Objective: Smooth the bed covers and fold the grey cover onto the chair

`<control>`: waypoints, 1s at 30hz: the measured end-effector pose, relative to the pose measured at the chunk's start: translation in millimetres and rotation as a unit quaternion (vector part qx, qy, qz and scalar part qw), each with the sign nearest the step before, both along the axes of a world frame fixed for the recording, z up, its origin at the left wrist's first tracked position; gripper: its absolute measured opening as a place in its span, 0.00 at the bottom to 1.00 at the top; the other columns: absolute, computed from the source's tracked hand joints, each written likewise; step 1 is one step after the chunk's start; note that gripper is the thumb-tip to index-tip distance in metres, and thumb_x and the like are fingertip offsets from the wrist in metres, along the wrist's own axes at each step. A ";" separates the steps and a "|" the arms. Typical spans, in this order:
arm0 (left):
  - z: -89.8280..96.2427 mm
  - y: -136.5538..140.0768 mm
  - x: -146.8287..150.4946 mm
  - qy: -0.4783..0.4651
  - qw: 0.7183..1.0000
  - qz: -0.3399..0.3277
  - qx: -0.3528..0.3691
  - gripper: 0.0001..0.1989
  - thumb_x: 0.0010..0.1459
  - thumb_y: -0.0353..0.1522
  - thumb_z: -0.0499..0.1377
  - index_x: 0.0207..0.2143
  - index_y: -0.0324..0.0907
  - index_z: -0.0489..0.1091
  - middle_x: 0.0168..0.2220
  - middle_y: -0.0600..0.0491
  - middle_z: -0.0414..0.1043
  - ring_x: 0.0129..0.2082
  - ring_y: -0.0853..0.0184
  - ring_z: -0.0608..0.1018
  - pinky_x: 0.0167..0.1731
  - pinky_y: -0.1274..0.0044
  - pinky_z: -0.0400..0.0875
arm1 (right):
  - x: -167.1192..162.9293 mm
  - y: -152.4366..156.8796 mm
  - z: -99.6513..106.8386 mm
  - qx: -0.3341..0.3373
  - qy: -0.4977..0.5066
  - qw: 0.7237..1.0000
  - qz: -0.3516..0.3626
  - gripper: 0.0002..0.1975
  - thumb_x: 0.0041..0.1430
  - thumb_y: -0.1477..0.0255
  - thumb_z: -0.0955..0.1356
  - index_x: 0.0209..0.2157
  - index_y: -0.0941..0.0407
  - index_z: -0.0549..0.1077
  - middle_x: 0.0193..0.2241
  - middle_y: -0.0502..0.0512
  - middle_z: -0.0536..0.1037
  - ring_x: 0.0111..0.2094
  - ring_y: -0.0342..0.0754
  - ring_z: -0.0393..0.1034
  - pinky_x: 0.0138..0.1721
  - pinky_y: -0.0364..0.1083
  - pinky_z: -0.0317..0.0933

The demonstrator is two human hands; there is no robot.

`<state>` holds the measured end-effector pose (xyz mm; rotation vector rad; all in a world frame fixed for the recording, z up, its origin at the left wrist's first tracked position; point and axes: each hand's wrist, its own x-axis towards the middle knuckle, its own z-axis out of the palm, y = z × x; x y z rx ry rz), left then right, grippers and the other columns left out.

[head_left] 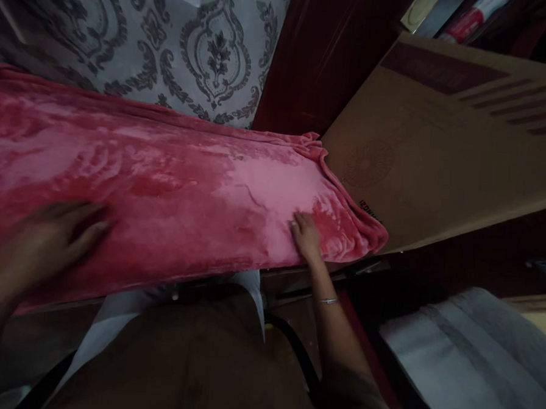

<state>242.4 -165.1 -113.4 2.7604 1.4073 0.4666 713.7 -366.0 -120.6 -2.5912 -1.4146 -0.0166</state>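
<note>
A pink and red plush blanket (pixel 177 187) is spread over a long, narrow surface in front of me, with bunched folds at its right end. My right hand (pixel 306 235) rests on the blanket near that end, fingers stretched out and close together, holding nothing. On the left, my left hand (pixel 67 233) is over the blanket, slightly blurred, its thumb apart from the fingers and nothing in it. Whether the left fingertips touch the cloth I cannot tell.
Patterned grey wallpaper (pixel 217 49) and a dark red panel (pixel 321 60) stand behind the blanket. A big cardboard box (pixel 441 140) borders its right end, with items above it. Folded grey-white cloth (pixel 471 355) lies at lower right.
</note>
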 end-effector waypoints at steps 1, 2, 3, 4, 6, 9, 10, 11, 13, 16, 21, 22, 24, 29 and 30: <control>1.7 -8.3 16.2 -0.005 0.999 -0.038 -0.007 0.39 0.64 0.51 0.34 0.58 0.32 0.66 0.61 0.40 0.65 0.63 0.53 0.65 0.63 0.63 0.57 | -20.3 6.8 -0.2 0.002 0.005 0.999 0.054 0.26 0.70 0.64 0.55 0.65 0.55 0.64 0.65 0.58 0.64 0.68 0.54 0.51 0.66 0.56 0.46; 2.2 -16.4 32.1 -0.003 0.997 -0.072 -0.010 0.38 0.65 0.50 0.36 0.59 0.33 0.66 0.62 0.41 0.64 0.64 0.53 0.63 0.65 0.62 0.54 | -41.4 13.8 -0.7 0.005 0.011 0.994 0.109 0.26 0.70 0.63 0.56 0.65 0.54 0.64 0.66 0.57 0.62 0.68 0.53 0.50 0.66 0.56 0.45; 1.6 -23.7 46.4 0.006 0.995 -0.100 -0.012 0.36 0.65 0.49 0.37 0.60 0.34 0.65 0.64 0.41 0.62 0.66 0.52 0.61 0.65 0.61 0.53 | -62.3 20.2 -1.6 0.015 0.019 0.987 0.160 0.26 0.70 0.62 0.58 0.65 0.52 0.63 0.68 0.55 0.59 0.69 0.53 0.48 0.66 0.56 0.44; 0.0 -29.8 58.1 0.015 0.994 -0.111 -0.009 0.33 0.66 0.47 0.38 0.61 0.35 0.65 0.66 0.42 0.60 0.67 0.50 0.59 0.65 0.59 0.51 | -81.7 25.7 -2.6 0.029 0.025 0.980 0.195 0.26 0.69 0.61 0.60 0.66 0.50 0.62 0.68 0.54 0.58 0.69 0.53 0.46 0.67 0.57 0.43; -5.0 -37.4 70.8 0.026 0.994 -0.109 -0.006 0.30 0.67 0.44 0.40 0.62 0.38 0.64 0.67 0.43 0.58 0.66 0.48 0.60 0.62 0.55 0.54 | -111.5 32.4 -5.3 0.063 0.035 0.970 0.233 0.25 0.69 0.62 0.61 0.65 0.50 0.63 0.69 0.55 0.57 0.70 0.53 0.44 0.67 0.59 0.40; -13.8 -38.3 64.8 -0.008 0.996 -0.088 0.004 0.29 0.67 0.44 0.41 0.58 0.40 0.69 0.62 0.43 0.67 0.58 0.49 0.69 0.55 0.57 0.62 | -128.7 31.6 -10.7 0.122 0.063 0.961 0.238 0.22 0.69 0.65 0.61 0.62 0.50 0.67 0.66 0.55 0.62 0.67 0.52 0.51 0.66 0.57 0.44; -16.6 -37.2 58.9 -0.027 0.996 -0.085 0.008 0.28 0.66 0.45 0.42 0.56 0.41 0.71 0.59 0.43 0.70 0.56 0.50 0.71 0.54 0.58 0.64 | -128.6 29.4 -13.2 0.142 0.075 0.959 0.233 0.21 0.69 0.66 0.61 0.61 0.50 0.68 0.64 0.55 0.65 0.65 0.51 0.54 0.65 0.55 0.47; -19.4 -35.9 52.7 -0.046 0.995 -0.090 0.011 0.27 0.66 0.46 0.43 0.53 0.42 0.73 0.55 0.44 0.73 0.54 0.51 0.72 0.52 0.59 0.65 | -127.0 26.8 -16.0 0.162 0.084 0.957 0.226 0.20 0.68 0.67 0.62 0.59 0.50 0.70 0.62 0.55 0.69 0.63 0.51 0.58 0.63 0.54 0.50; -24.1 -33.6 41.7 -0.080 0.991 -0.110 0.014 0.25 0.65 0.46 0.46 0.50 0.44 0.75 0.51 0.45 0.76 0.51 0.54 0.74 0.51 0.62 0.67 | -122.9 21.3 -22.4 0.195 0.089 0.953 0.213 0.18 0.68 0.68 0.61 0.56 0.51 0.73 0.57 0.56 0.73 0.59 0.51 0.62 0.60 0.53 0.54; -29.1 -31.7 32.7 -0.113 0.984 -0.134 0.015 0.21 0.64 0.45 0.49 0.48 0.47 0.75 0.48 0.47 0.76 0.50 0.57 0.74 0.50 0.64 0.68 | -120.9 14.1 -30.7 0.228 0.080 0.947 0.213 0.18 0.67 0.69 0.61 0.54 0.52 0.74 0.54 0.58 0.75 0.56 0.53 0.64 0.59 0.56 0.55; -29.6 -28.3 30.9 -0.145 0.979 -0.141 -0.006 0.19 0.63 0.46 0.51 0.43 0.46 0.75 0.42 0.48 0.75 0.43 0.60 0.75 0.46 0.68 0.69 | -124.7 9.5 -35.0 0.266 0.083 0.936 0.217 0.16 0.67 0.69 0.61 0.51 0.51 0.75 0.49 0.57 0.77 0.50 0.54 0.67 0.53 0.55 0.60; -28.5 -27.4 31.5 -0.150 0.979 -0.140 -0.010 0.19 0.63 0.46 0.50 0.41 0.46 0.75 0.40 0.49 0.74 0.41 0.61 0.75 0.44 0.68 0.70 | -125.0 10.0 -35.0 0.273 0.084 0.935 0.212 0.15 0.67 0.69 0.62 0.49 0.51 0.76 0.47 0.57 0.77 0.48 0.53 0.68 0.51 0.55 0.61; -25.0 -26.1 33.5 -0.153 0.979 -0.134 -0.022 0.19 0.64 0.46 0.50 0.37 0.45 0.75 0.37 0.49 0.74 0.38 0.62 0.75 0.42 0.70 0.69 | -124.9 12.1 -35.0 0.284 0.085 0.933 0.205 0.12 0.66 0.70 0.63 0.46 0.52 0.77 0.42 0.57 0.78 0.45 0.53 0.69 0.48 0.54 0.62; -9.4 -28.5 40.4 -0.137 0.982 -0.113 -0.071 0.19 0.64 0.44 0.48 0.31 0.44 0.73 0.33 0.49 0.74 0.35 0.62 0.75 0.37 0.70 0.69 | -123.2 17.5 -36.0 0.289 0.085 0.933 0.199 0.09 0.65 0.71 0.64 0.40 0.52 0.78 0.37 0.55 0.78 0.40 0.53 0.69 0.43 0.52 0.61; -5.5 -28.4 41.7 -0.136 0.981 -0.110 -0.084 0.19 0.64 0.43 0.48 0.31 0.44 0.72 0.33 0.49 0.74 0.35 0.62 0.76 0.37 0.71 0.69 | -122.5 17.8 -36.2 0.288 0.089 0.933 0.196 0.09 0.65 0.70 0.64 0.40 0.52 0.78 0.36 0.55 0.78 0.40 0.53 0.69 0.43 0.52 0.61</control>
